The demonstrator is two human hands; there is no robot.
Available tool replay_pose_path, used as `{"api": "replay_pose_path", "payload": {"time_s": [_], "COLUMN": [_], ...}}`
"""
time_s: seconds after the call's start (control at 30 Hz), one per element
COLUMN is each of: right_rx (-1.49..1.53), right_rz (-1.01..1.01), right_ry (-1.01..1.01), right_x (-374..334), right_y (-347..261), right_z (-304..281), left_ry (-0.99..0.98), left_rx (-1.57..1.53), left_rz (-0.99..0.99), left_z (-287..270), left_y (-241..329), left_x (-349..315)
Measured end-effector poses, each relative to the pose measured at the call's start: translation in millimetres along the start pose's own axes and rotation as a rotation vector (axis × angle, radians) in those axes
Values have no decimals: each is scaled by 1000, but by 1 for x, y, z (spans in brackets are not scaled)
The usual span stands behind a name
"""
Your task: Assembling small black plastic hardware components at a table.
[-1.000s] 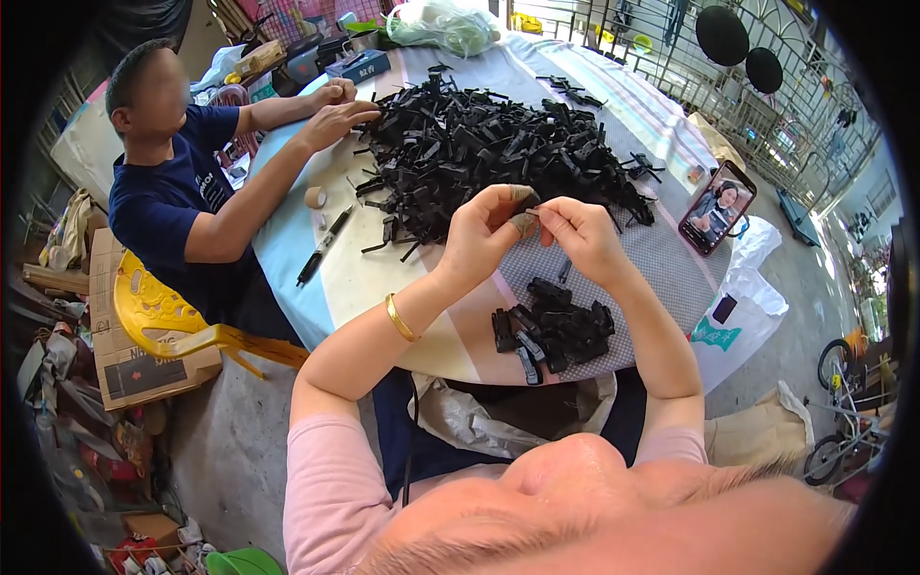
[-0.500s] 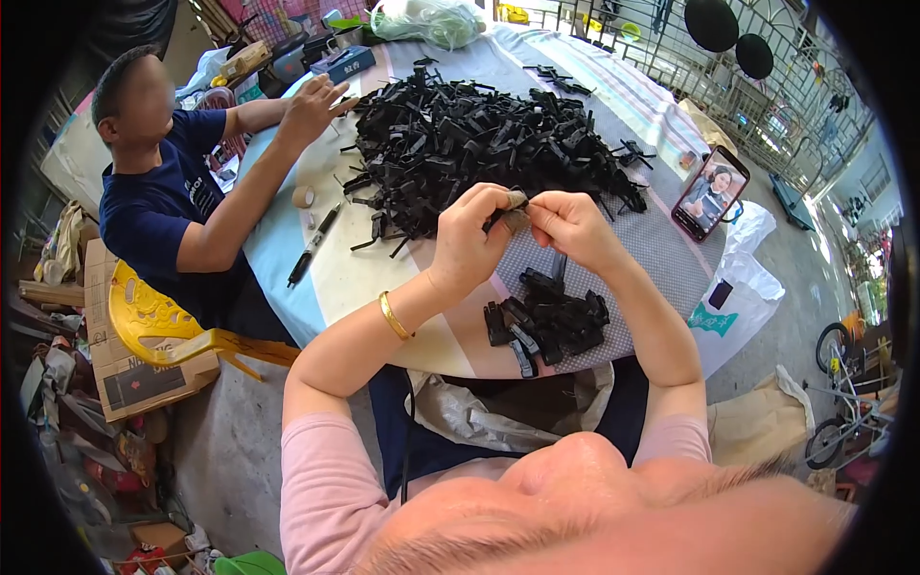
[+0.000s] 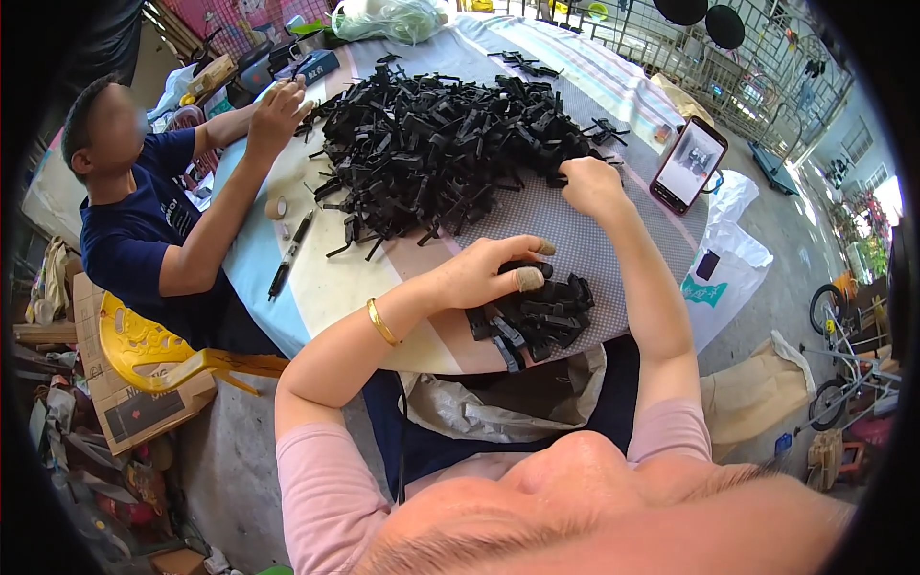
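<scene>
My left hand [image 3: 484, 271] is over a small heap of black plastic parts [image 3: 551, 321] near the table's front edge. Tan covers sit on its thumb and a finger, which curve around a black part [image 3: 523, 267]. Further off to the right, my right hand [image 3: 596, 188] is closed at the edge of the large pile of black plastic parts [image 3: 441, 144]. Its fingertips pinch a dark part there, mostly hidden by the hand and the pile.
A person [image 3: 144, 201] sits at the left, hands raised beside the pile. A black pen [image 3: 290, 255] and a tape roll [image 3: 277, 207] lie between us. At the right a phone [image 3: 689, 165] stands upright near a white bag [image 3: 725, 240]. An open sack [image 3: 460, 407] is at my lap.
My hands, together before, have separated. The left came down to the small heap; the right moved out to the large pile's right edge. The view shifted slightly, and the phone's picture changed.
</scene>
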State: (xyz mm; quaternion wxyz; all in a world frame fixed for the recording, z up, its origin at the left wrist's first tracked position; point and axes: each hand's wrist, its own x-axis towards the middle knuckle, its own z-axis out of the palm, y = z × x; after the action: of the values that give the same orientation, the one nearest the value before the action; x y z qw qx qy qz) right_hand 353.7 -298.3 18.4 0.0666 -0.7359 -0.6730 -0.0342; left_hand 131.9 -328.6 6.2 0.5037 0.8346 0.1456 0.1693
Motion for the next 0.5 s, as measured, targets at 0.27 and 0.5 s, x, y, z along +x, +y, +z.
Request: {"api": "replay_pose_path", "payload": {"time_s": [0.27,0.5], "right_rx": [911,1236], "right_rz": [-265,-375], "right_ry": [80,-60], "right_x": [-19,-30], "right_y": [-25,-53], "right_z": [-15,2], "left_ry": [408,582], "left_rx": [43,-307], "left_rz": [10,106], "left_z": [-4,-8], "left_y": [-12,-11], "left_x": [3,3]}}
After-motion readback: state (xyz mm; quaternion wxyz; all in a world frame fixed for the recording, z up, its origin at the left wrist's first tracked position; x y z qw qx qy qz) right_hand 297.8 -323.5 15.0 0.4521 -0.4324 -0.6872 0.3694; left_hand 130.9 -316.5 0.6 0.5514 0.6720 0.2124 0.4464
